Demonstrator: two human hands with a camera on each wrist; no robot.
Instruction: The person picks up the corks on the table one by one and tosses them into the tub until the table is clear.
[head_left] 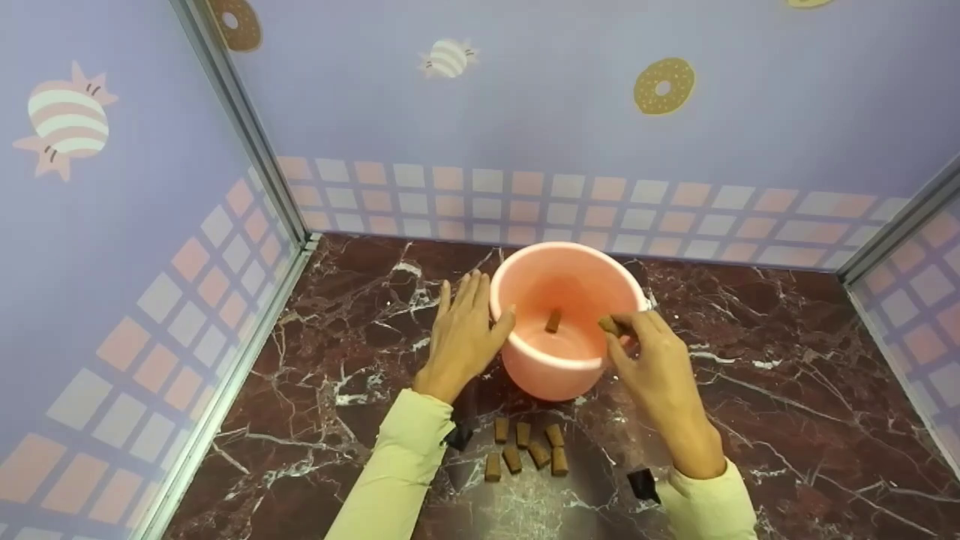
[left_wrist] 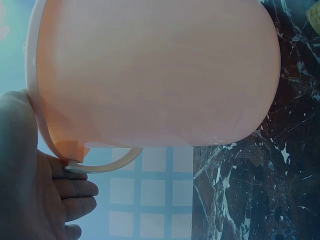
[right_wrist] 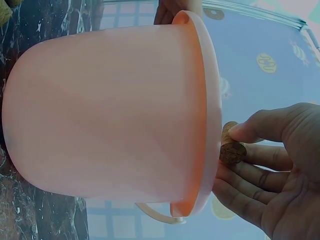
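A pink plastic bucket (head_left: 551,382) stands upright on the table. My left hand (head_left: 466,334) rests against its left rim, fingers fairly straight along the outside and thumb laid over the edge. Beneath those fingers, the left wrist view shows the bucket's handle (left_wrist: 112,165). Over the right rim, my right hand (head_left: 656,360) pinches a cork stopper (right_wrist: 231,145) between thumb and fingers. Another cork (head_left: 553,321) lies inside on the bucket's bottom. Several loose corks (head_left: 523,435) lie in two rough rows in front of the bucket, between the forearms.
The dark red marbled tabletop (head_left: 787,397) carries all of this. A patterned lilac panel (head_left: 540,112) closes off the back, with side panels (head_left: 150,225) at left and right. Black tabs (head_left: 643,484) show at both sleeve cuffs.
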